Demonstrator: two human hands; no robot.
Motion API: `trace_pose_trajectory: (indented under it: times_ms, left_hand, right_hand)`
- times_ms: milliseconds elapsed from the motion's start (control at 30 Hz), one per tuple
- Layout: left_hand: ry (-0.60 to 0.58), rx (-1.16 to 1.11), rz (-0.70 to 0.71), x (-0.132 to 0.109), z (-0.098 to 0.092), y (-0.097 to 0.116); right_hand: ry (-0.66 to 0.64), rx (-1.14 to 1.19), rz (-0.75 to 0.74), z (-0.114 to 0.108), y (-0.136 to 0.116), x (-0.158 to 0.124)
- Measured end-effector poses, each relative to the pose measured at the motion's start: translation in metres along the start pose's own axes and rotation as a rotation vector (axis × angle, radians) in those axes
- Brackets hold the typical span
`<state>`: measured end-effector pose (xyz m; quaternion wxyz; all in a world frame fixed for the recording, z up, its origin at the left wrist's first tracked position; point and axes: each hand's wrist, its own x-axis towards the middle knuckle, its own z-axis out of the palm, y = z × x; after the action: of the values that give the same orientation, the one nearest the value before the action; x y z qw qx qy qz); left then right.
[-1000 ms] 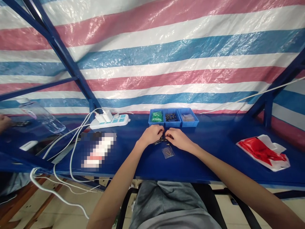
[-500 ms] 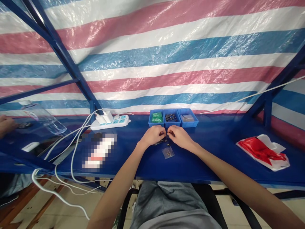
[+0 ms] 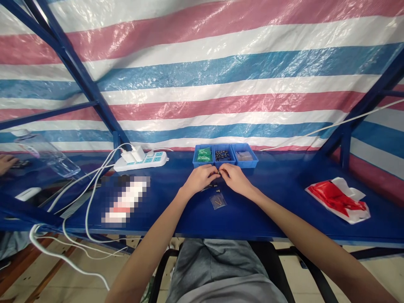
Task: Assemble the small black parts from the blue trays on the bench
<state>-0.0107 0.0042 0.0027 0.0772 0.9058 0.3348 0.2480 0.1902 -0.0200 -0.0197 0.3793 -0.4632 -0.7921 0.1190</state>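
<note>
My left hand (image 3: 199,178) and my right hand (image 3: 234,178) meet fingertip to fingertip over the blue table (image 3: 277,202), pinching a small dark part (image 3: 218,172) between them. A few more small dark parts (image 3: 211,187) lie on the table just under my hands. A small clear bag with screws (image 3: 218,201) lies right in front of them. Behind my hands stand three little blue bins: one with green parts (image 3: 203,155), one with dark parts (image 3: 223,154), one with pale parts (image 3: 244,155).
A white power strip (image 3: 140,160) with chargers and white cables (image 3: 91,185) sits at the left. A clear bottle (image 3: 47,152) lies far left, near another person's hand (image 3: 5,162). A red and white plastic bag (image 3: 338,199) lies at the right. Blue frame posts rise on both sides.
My two hands have drawn closer together and slightly away from me, toward the bins. The view has shifted a little to the right.
</note>
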Motion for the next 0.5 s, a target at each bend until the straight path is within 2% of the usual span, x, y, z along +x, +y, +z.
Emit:
trace_pose_trajectory:
  times_ms: [300, 500]
  left_hand:
    - [0.031, -0.018, 0.001, 0.0001, 0.0059, -0.0015]
    - [0.084, -0.051, -0.004, 0.0001, 0.0029, 0.0032]
  right_hand:
    - [-0.052, -0.114, 0.002, -0.0016, -0.0013, -0.0014]
    - [-0.031, -0.043, 0.026, -0.0005, -0.0024, 0.0010]
